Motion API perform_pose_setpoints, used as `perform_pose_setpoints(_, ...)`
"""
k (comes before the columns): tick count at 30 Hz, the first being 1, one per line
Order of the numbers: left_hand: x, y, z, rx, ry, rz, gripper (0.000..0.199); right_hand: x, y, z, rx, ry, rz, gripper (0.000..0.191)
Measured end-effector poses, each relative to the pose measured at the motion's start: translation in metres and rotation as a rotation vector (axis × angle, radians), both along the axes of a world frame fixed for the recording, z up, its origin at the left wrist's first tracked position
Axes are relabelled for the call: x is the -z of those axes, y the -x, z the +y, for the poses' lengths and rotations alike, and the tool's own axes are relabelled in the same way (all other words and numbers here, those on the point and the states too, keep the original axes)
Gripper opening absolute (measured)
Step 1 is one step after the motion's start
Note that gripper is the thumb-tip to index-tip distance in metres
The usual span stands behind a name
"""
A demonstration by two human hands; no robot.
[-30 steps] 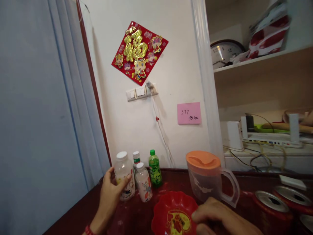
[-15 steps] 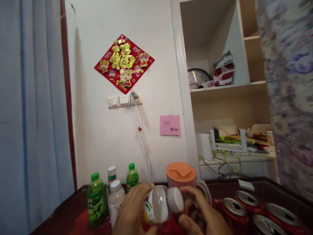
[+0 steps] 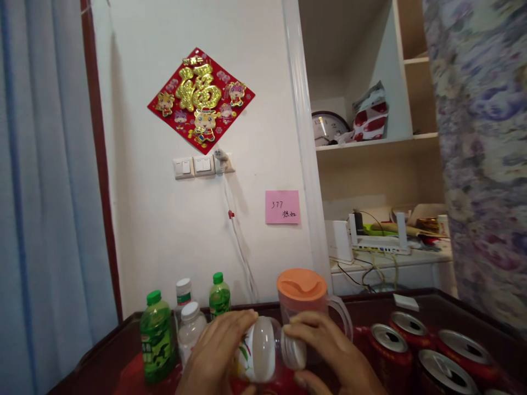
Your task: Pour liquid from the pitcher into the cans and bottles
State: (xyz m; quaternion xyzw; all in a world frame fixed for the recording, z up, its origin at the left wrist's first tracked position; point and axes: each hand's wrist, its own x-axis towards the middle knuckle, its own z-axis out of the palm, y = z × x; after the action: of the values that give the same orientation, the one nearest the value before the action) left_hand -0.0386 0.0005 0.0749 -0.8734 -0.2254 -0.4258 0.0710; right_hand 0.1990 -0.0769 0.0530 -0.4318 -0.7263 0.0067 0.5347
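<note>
A clear plastic bottle (image 3: 263, 348) with a patterned white label lies sideways between my hands, its neck to the right. My left hand (image 3: 218, 351) is closed around the bottle's body from the left. At the other end, the fingers and thumb of my right hand (image 3: 325, 351) grip the white screw cap (image 3: 293, 352) at the neck. Whether the cap is loose or seated I cannot tell. Just behind my hands stands a pitcher (image 3: 302, 296) with an orange lid and clear handle.
Left of my hands stand a green bottle (image 3: 156, 340), a clear white-capped bottle (image 3: 191, 329), another white-capped bottle (image 3: 183, 291) and a smaller green bottle (image 3: 219, 296). Several red cans (image 3: 389, 356) stand at the right of the dark table (image 3: 99, 351). A wall rises behind.
My right hand's fingers have come in over the white cap and now cover its top right side. The view has shifted slightly to the right; the bottle stays sideways in my left hand.
</note>
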Motion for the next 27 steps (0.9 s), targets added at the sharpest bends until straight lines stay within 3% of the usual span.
perform_pose_setpoints(4, -0.001, 0.0, -0.001, 0.0, -0.003, 0.016, 0.083, 0.0, -0.001, 0.0, 0.007, 0.05, 0.093, 0.05)
perform_pose_setpoints(8, -0.001, -0.002, -0.001, 0.008, -0.048, 0.073, 0.077, 0.002, 0.0, -0.003, -0.035, 0.258, 0.168, 0.033)
perform_pose_setpoints(10, -0.002, -0.003, -0.001, 0.006, -0.067, 0.073, 0.075, -0.002, 0.0, -0.005, -0.065, 0.253, 0.153, 0.031)
perform_pose_setpoints(15, -0.004, -0.002, -0.002, -0.009, -0.052, 0.042, 0.079, -0.009, -0.002, -0.009, -0.038, 0.14, 0.178, 0.048)
perform_pose_setpoints(18, -0.001, -0.003, -0.002, -0.025, -0.04, 0.049, 0.081, -0.005, -0.002, -0.007, -0.002, 0.237, 0.237, 0.043)
perform_pose_setpoints(22, 0.003, -0.006, 0.0, -0.029, -0.064, 0.104, 0.08, 0.005, 0.003, 0.001, -0.118, 0.413, 0.319, 0.048)
perform_pose_setpoints(27, 0.002, -0.01, -0.001, -0.034, 0.007, 0.133, 0.071, 0.001, 0.01, -0.001, -0.153, 0.459, 0.433, 0.045)
